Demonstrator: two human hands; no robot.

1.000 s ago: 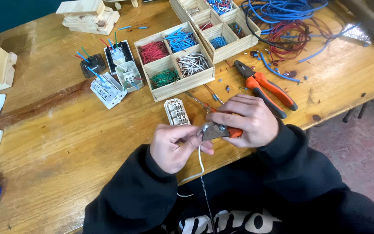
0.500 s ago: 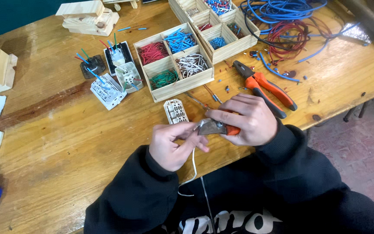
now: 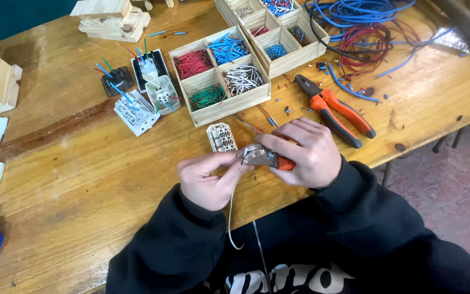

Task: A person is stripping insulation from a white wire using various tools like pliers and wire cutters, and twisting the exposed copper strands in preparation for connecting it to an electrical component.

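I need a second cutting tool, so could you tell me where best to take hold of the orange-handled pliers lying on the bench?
Probably take the orange-handled pliers by the two handles at their lower-right end, coming from above on the table's right side. The dark jaws point up-left toward the wooden tray, while the handles lie flat, splayed, and free of clutter.

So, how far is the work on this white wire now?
Done: several socket modules on the table already carry short coloured wires. In hand: the left hand holds a white wire, and the right hand closes an orange-handled stripper on its end. Left: the white terminal block lies without wires.
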